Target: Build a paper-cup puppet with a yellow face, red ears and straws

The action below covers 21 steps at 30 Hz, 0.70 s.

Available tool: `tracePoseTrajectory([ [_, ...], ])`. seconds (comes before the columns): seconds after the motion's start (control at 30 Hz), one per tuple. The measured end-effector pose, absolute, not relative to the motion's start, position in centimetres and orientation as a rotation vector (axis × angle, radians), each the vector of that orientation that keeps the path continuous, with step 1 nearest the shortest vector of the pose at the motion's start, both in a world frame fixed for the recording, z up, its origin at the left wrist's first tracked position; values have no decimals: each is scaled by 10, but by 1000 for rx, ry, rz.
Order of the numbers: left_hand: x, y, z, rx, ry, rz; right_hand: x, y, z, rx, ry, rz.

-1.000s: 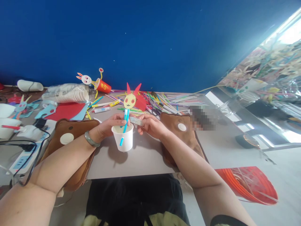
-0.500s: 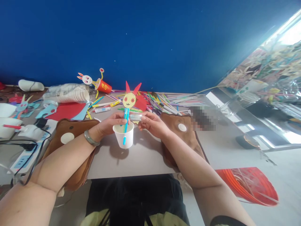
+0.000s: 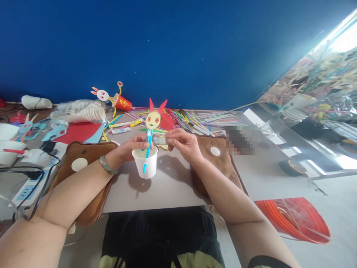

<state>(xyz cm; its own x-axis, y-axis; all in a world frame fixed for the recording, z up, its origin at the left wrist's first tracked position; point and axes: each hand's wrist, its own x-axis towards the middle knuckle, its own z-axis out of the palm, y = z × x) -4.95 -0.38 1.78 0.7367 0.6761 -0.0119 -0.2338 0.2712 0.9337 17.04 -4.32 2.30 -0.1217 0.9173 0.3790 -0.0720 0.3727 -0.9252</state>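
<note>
A white paper cup (image 3: 147,165) hangs just above the table, with a short blue straw piece (image 3: 145,168) poking out of its front. Out of the cup rises a blue straw (image 3: 148,143) topped by a round yellow paper face (image 3: 153,120) with red ears. My left hand (image 3: 134,147) is closed, pinching the blue straw at the cup's rim. To the right, my right hand (image 3: 184,143) pinches the end of a clear strip of tape (image 3: 160,140), which reaches toward the straw. Whether the tape touches the straw is hard to see.
Several loose coloured straws (image 3: 203,121) lie along the blue wall. A red cup figure with a rabbit head (image 3: 122,102) and stacked paper cups (image 3: 86,113) are at back left. Brown pads (image 3: 86,178) flank the work spot. A red bin (image 3: 295,219) stands lower right.
My right hand has lifted slightly and its fingers have turned, so the clear tape shows flatter and wider. The cup has shifted slightly left and down in my left hand.
</note>
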Motion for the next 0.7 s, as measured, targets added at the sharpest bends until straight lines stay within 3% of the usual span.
tracePoseTrajectory([
  [0.37,-51,-8,23,1186,439,551,176,-43,29,-805,-1491,1207],
  [0.7,-51,-8,20,1176,508,552,180,-50,38,-900,-1725,1149],
])
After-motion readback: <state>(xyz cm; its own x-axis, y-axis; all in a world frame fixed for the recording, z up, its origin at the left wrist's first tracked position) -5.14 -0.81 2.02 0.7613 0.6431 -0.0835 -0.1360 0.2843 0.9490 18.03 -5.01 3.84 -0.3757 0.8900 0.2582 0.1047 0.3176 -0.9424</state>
